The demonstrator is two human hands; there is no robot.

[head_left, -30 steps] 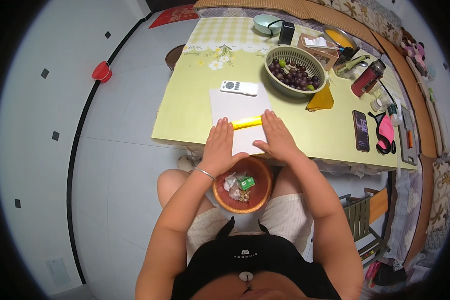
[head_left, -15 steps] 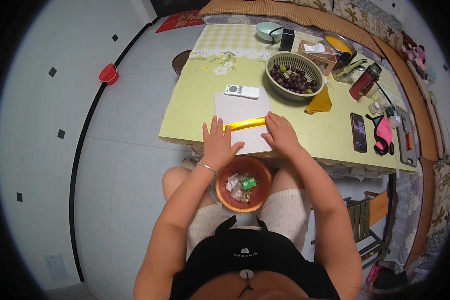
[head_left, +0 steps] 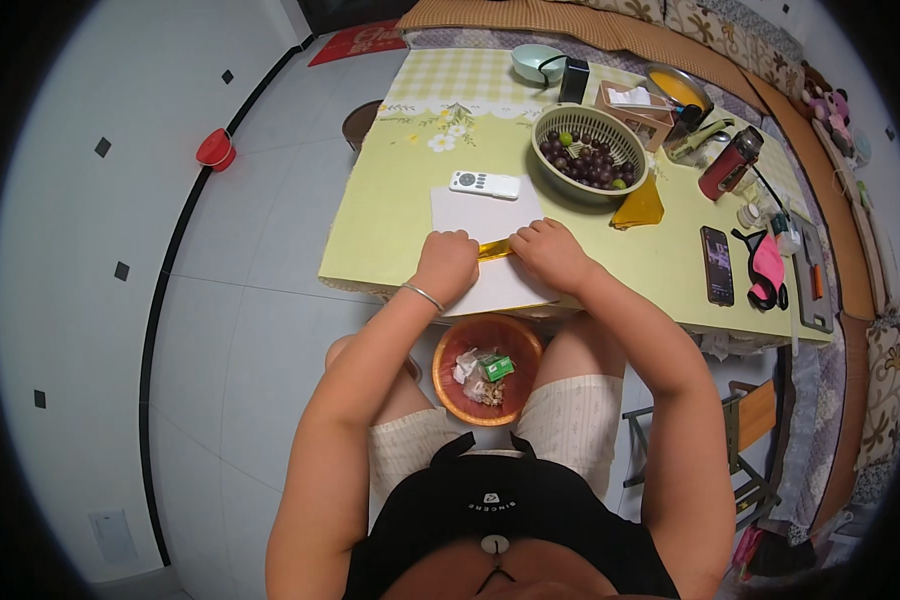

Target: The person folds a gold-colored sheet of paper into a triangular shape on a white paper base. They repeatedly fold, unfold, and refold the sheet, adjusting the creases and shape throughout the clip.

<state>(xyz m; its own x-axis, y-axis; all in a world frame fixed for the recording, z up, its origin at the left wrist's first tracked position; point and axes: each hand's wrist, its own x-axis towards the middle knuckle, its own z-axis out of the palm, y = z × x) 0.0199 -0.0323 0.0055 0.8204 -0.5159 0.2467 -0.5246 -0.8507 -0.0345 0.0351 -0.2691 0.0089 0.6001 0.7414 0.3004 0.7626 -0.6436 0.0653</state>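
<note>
A narrow folded strip of shiny gold paper (head_left: pixel 495 249) stretches between my two hands, over a white sheet (head_left: pixel 490 285) at the table's front edge. My left hand (head_left: pixel 448 268) has its fingers curled round the strip's left end. Its right end is gripped by my right hand (head_left: pixel 550 254), fingers bent and knuckles up. Only the middle of the strip shows; both ends are hidden in my hands. Just beyond the sheet's far edge lies a white remote control (head_left: pixel 485 184).
A basin of dark grapes (head_left: pixel 592 165) stands beyond my right hand, with folded gold paper (head_left: pixel 638 205) beside it. Farther right are a phone (head_left: pixel 716 265), a pink-and-black eye mask (head_left: pixel 766 268) and a red thermos (head_left: pixel 730 163). A waste bin (head_left: pixel 515 402) stands between my knees.
My hands were lying flat with fingers stretched along the gold strip. Now they have closed on its ends and come nearer together, and less of the strip shows.
</note>
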